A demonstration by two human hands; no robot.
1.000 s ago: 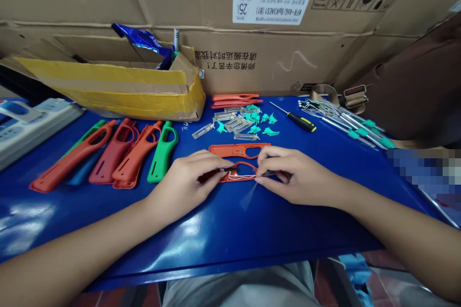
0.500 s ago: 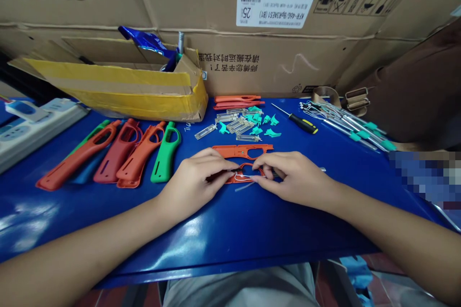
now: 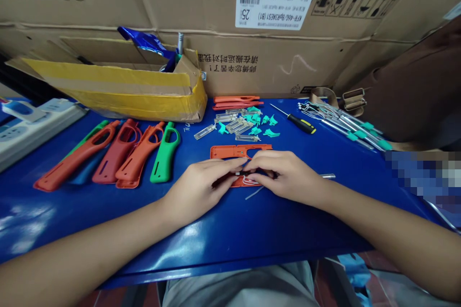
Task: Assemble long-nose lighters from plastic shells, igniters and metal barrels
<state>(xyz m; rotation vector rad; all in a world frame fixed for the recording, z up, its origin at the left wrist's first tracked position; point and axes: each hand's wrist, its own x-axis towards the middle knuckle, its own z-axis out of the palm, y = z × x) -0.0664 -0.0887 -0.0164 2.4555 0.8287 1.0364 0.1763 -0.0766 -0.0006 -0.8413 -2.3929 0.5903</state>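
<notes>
Cardboard stands behind our blue table. From the head camera, our left hand pinches a small black part over the near orange shell, probably to steady it; our right hand curls close, its grip hidden. We count one far shell, one screwdriver laid clear, two orange pieces beyond.

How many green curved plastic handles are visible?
2: one green handle rightmost in the left-side row, another partly behind the leftmost orange curved plastic handle; more may be hidden.
</notes>
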